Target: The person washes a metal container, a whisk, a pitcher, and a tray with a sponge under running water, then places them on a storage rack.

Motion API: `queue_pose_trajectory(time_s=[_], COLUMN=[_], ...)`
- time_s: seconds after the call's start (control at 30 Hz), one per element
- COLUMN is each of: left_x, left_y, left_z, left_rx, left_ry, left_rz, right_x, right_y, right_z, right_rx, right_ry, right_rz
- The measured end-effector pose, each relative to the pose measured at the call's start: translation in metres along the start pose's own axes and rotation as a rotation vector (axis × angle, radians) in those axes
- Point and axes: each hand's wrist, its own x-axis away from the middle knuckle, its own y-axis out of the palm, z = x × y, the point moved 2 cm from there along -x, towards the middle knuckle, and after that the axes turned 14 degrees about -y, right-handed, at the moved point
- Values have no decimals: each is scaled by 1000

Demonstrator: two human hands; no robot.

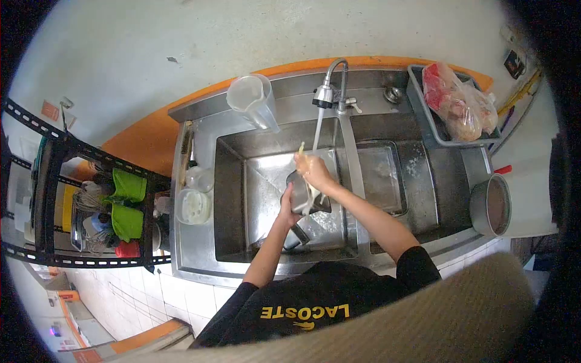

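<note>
My left hand grips the side of a small metal pan, tilted over the left sink basin. Over the pan, my right hand is closed around a slim, pale yellow thing whose tip sticks out above the fist; I cannot tell its kind. A whitish streak runs down below that fist across the pan. Water falls from the faucet just behind my right hand. Low in the same basin, partly behind my left forearm, lies a dark-handled metal item.
A clear pitcher stands behind the basin; plastic containers sit left. Right are a second basin with a clear tray, a grey tub holding plastic bags, and a round metal pan. A black rack stands far left.
</note>
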Motion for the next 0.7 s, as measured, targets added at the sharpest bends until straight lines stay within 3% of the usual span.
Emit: queue_pose_trajectory(time_s=[0.03, 0.13, 0.23, 0.33, 0.4, 0.47, 0.5, 0.6, 0.63, 0.67, 0.7], left_x=[2, 11, 8, 23, 31, 40, 40, 35, 26, 29, 32], left_y=[1, -1, -29, -26, -31, -32, -29, -40, -50, -46, -43], left_z=[0, 2, 2, 1, -2, -9, -14, -29, -34, -34, -33], left_rx=[4, 42, 79, 34, 36, 52, 79, 39, -37, -108, -370], left_ry=[6, 0, -36, -31, -95, -121, -112, -160, -156, -149, -77], left_rz=[19, 42, -7, -42, -8, -52, -107, -119, -107, -94, -6], right_x=[4, 26, 78, 92, 79, 69, 68, 89, 96, 96, 97], right_y=[7, -11, 23, 6, -2, -15, -10, 8, 28, 23, 20], right_z=[22, 11, 34, 6, 32, 12, 38, 73, 113, 113, 113], right_rx=[60, 161, -28, 681, 579, 545, 515, -454, -330, -279, -230], right_ry=[-244, 107, -349, -455, -198, 115, 184, 763, 628, 614, 601], right_rz=[191, -17, -214, -630, -415, -47, -81, -346, -217, -237, -262])
